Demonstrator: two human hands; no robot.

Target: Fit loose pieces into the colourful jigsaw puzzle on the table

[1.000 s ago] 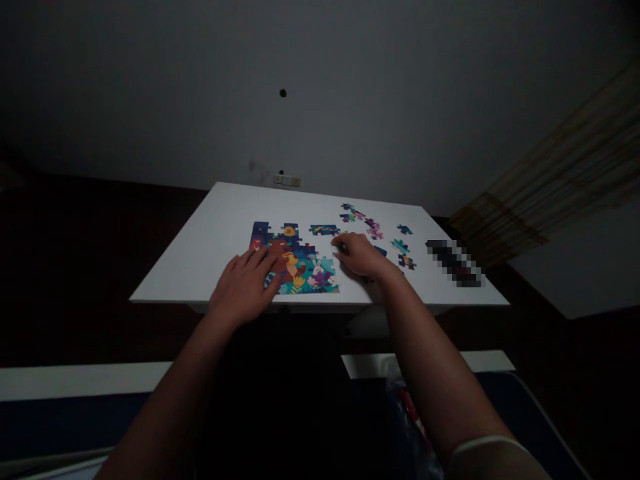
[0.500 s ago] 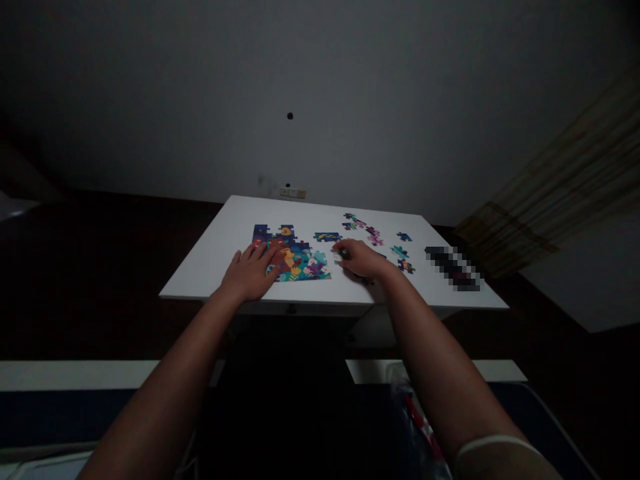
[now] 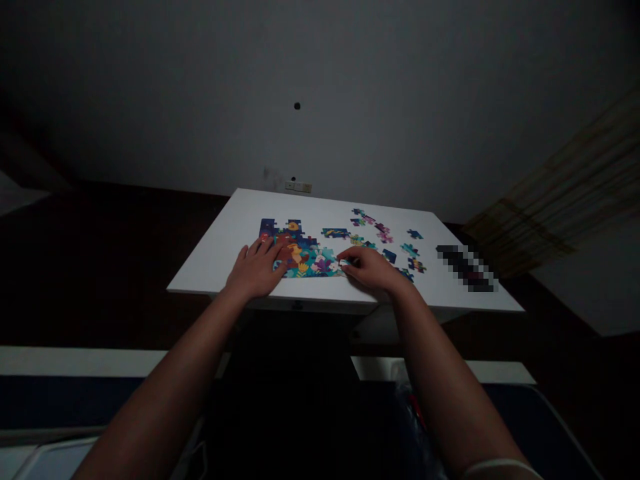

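"Where is the jigsaw puzzle (image 3: 299, 257) sitting?"

"It's lying partly assembled on the white table (image 3: 205, 260), left of centre, its upper edge stepping unevenly. My left hand (image 3: 256, 273) is resting palm-down across its left side, fingers spreading, gripping nothing."

"And what's changing?"

"My right hand (image 3: 373, 270) is now meeting the lower right corner, closing the gap that was showing a moment ago. I'm judging that the work is shifting from bare tabletop to the puzzle's border. Thumb and fingers are curling nearly together; I can't tell whether they're pinching a piece."

"What's surrounding you?"

"A blue joined strip (image 3: 335, 233) is lying just above, pink pieces (image 3: 384, 233) are scattering beyond, and a pixelated dark object (image 3: 467, 270) is occupying the right side."

"Anything standing in the way?"

"My own fingers are hiding that corner, and dim light is blurring details."
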